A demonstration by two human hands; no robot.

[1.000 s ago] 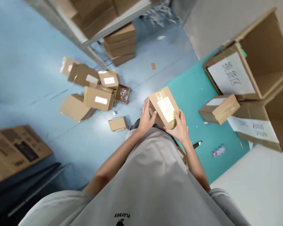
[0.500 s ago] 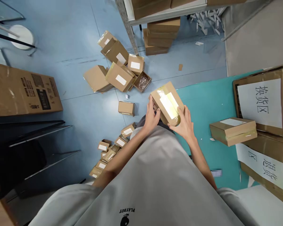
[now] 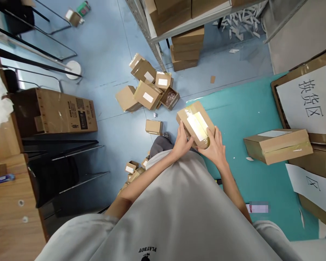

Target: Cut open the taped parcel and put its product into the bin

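Note:
A taped cardboard box (image 3: 188, 114) with a white label and a yellowish slip on top is held in front of my body. My left hand (image 3: 181, 143) grips its near left side, fingers along the edge. My right hand (image 3: 214, 148) is closed on the near right corner, thumb on the top by the label. The box's underside is hidden. Below it to the left, a small plain carton (image 3: 154, 127) lies on the floor near my foot.
Several labelled cartons (image 3: 148, 95) lie heaped on the blue floor, one open. A metal shelf (image 3: 192, 25) stands ahead. On the teal surface (image 3: 233, 108) at right are a flat carton (image 3: 278, 145) and large boxes with handwritten signs (image 3: 309, 98). A wooden table (image 3: 13, 195) is at left.
My view has turned left, so more of the wooden table and chairs shows. Both hands keep hold of the same box, which looks nearly unchanged in pose.

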